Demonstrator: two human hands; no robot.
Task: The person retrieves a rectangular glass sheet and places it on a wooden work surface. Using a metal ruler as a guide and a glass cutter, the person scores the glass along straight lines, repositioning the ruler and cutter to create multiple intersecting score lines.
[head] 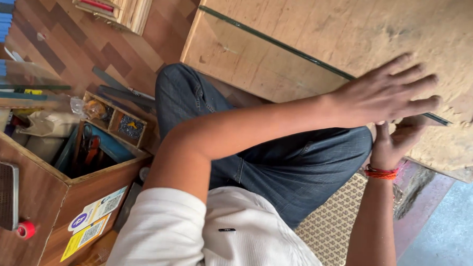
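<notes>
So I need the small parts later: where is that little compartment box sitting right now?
In the head view the compartment box sits left of centre, on the rim of the open wooden crate, just left of the person's denim-clad knee.

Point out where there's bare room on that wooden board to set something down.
Free: the wooden board above the glass sheet's green edge, and the glass-covered stretch left of the left hand. Crowded: the near edge, where the left hand lies flat and the right hand grips, and the tool box, packed full.
</notes>
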